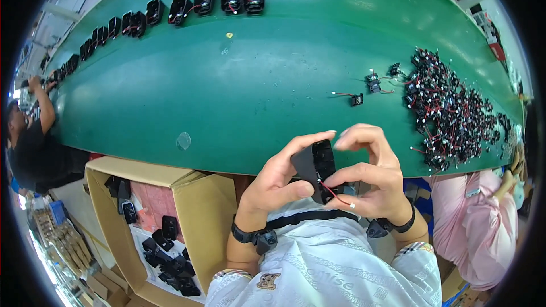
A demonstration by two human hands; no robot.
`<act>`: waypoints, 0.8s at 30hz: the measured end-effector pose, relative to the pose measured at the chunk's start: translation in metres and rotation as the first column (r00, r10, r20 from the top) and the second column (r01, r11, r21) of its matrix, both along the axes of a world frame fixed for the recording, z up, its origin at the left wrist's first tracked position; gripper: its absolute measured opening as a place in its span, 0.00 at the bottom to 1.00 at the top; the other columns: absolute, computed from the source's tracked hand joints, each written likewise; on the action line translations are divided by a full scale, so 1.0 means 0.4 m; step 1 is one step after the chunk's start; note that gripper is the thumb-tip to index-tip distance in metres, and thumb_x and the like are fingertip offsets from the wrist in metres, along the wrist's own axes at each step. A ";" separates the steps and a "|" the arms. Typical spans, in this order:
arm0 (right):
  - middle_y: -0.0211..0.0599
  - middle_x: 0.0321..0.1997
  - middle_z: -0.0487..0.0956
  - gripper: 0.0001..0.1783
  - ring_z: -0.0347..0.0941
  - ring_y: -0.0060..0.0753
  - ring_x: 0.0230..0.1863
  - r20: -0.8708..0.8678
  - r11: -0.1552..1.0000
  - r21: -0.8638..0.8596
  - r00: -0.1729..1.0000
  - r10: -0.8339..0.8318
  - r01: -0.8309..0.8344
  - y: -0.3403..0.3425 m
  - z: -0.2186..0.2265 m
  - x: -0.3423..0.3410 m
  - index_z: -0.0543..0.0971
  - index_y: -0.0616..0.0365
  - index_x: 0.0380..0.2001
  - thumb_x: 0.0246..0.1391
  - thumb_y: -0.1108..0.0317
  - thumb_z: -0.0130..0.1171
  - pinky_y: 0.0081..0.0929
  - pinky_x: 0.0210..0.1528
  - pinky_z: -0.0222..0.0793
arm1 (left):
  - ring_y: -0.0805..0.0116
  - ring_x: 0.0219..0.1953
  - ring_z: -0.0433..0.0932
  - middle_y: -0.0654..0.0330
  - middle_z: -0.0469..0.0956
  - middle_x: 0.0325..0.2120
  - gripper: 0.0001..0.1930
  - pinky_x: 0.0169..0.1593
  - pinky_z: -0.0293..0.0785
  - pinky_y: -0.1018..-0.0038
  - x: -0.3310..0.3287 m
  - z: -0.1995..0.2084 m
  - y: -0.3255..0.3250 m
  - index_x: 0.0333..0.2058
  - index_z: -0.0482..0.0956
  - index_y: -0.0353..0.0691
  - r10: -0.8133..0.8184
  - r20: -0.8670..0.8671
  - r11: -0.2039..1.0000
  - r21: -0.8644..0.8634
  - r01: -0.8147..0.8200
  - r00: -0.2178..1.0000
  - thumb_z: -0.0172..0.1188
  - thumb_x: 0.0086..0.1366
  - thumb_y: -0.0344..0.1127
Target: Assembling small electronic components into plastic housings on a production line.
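Observation:
My left hand [278, 179] is wrapped round a black plastic housing [307, 163], thumb on its near side and fingers behind. The housing is tilted, with its open side turned toward my right hand [372, 173]. One fingertip of that hand reaches into the open side, beside a thin red wire [335, 194] that comes out and ends in a small white connector [352, 206]. Its upper fingers are bent near the housing's top edge and slightly blurred. The part at the wire's inner end is mostly hidden by the fingers.
The green table [227, 96] carries a row of black housings [205, 0] along its far side. To the right lies a heap of small wired black parts [446, 111]. An open cardboard box [196, 216] holds more housings. A co-worker [34, 142] sits left; another person's pink clothing [475, 216] shows right.

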State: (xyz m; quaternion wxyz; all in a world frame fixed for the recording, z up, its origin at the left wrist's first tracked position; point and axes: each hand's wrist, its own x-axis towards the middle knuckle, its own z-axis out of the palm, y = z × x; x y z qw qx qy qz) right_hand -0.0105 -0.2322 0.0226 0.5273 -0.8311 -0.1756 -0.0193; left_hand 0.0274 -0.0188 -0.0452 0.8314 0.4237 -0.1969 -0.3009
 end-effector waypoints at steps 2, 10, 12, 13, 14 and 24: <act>0.51 0.63 0.74 0.16 0.69 0.56 0.63 0.025 0.992 0.116 0.998 0.051 -0.054 0.011 -0.026 0.016 0.87 0.52 0.32 0.36 0.67 0.80 0.45 0.57 0.72 | 0.66 0.64 0.67 0.54 0.66 0.65 0.43 0.66 0.63 0.68 0.005 0.023 0.010 0.69 0.59 0.31 -0.029 -0.008 1.000 0.013 0.029 1.000 0.70 0.64 0.47; 0.60 0.64 0.74 0.19 0.69 0.63 0.67 0.073 0.992 0.108 0.995 0.063 -0.070 0.074 -0.028 0.020 0.84 0.58 0.30 0.38 0.60 0.81 0.50 0.66 0.67 | 0.63 0.66 0.65 0.51 0.64 0.63 0.41 0.67 0.64 0.65 -0.032 -0.016 0.006 0.69 0.53 0.32 0.025 -0.149 0.967 -0.249 -0.062 0.988 0.66 0.67 0.44; 0.56 0.63 0.76 0.21 0.71 0.60 0.65 0.114 0.997 -0.068 0.993 0.032 -0.024 0.098 0.013 0.026 0.83 0.58 0.32 0.36 0.60 0.81 0.48 0.63 0.71 | 0.61 0.67 0.64 0.50 0.63 0.64 0.41 0.68 0.62 0.63 -0.035 -0.024 0.011 0.68 0.54 0.32 0.022 -0.154 0.946 -0.316 -0.071 0.988 0.65 0.67 0.47; 0.56 0.63 0.76 0.21 0.71 0.60 0.65 0.118 0.997 -0.069 0.993 0.027 -0.019 0.102 0.019 0.028 0.83 0.58 0.32 0.36 0.60 0.81 0.48 0.63 0.71 | 0.61 0.67 0.64 0.50 0.63 0.64 0.41 0.68 0.62 0.63 -0.033 -0.027 0.013 0.68 0.54 0.32 0.018 -0.150 0.946 -0.317 -0.065 0.989 0.65 0.67 0.47; 0.55 0.63 0.76 0.22 0.72 0.60 0.64 0.216 0.987 -0.153 0.974 0.073 -0.040 0.106 0.024 0.028 0.83 0.59 0.32 0.34 0.61 0.81 0.48 0.62 0.72 | 0.60 0.67 0.64 0.50 0.63 0.64 0.41 0.68 0.61 0.62 -0.031 -0.032 0.015 0.68 0.54 0.32 0.012 -0.118 0.936 -0.348 -0.053 0.993 0.64 0.67 0.48; 0.64 0.62 0.73 0.18 0.73 0.61 0.62 -0.018 0.949 0.036 0.949 0.315 -0.314 0.079 0.034 0.114 0.83 0.62 0.34 0.39 0.68 0.77 0.45 0.62 0.69 | 0.62 0.57 0.74 0.50 0.72 0.57 0.41 0.64 0.67 0.64 -0.093 0.058 0.051 0.71 0.51 0.33 0.298 -0.144 0.955 0.047 -0.294 0.944 0.62 0.69 0.44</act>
